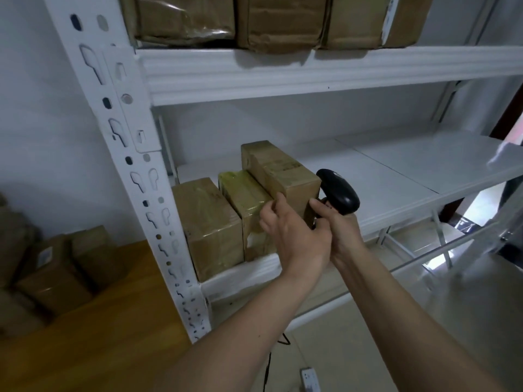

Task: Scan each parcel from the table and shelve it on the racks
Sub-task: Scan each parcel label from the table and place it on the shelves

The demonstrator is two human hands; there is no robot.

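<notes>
A tall brown parcel [283, 171] stands on the middle shelf [396, 179] of the white rack, to the right of a yellow-green taped parcel [246, 193] and a brown parcel [209, 222]. My left hand [294, 236] holds the tall parcel's near left corner, thumb on its front face and fingers curled at its side. My right hand [339, 230] grips a black barcode scanner [339, 193] right beside the parcel's right side. The scanner's handle is hidden in my hand.
Several brown parcels [56, 273] lie on the wooden table [113, 321] at the lower left. More parcels [283, 21] fill the upper shelf. The rack's white upright [135, 165] stands between table and shelf. A power strip [310, 379] lies on the floor.
</notes>
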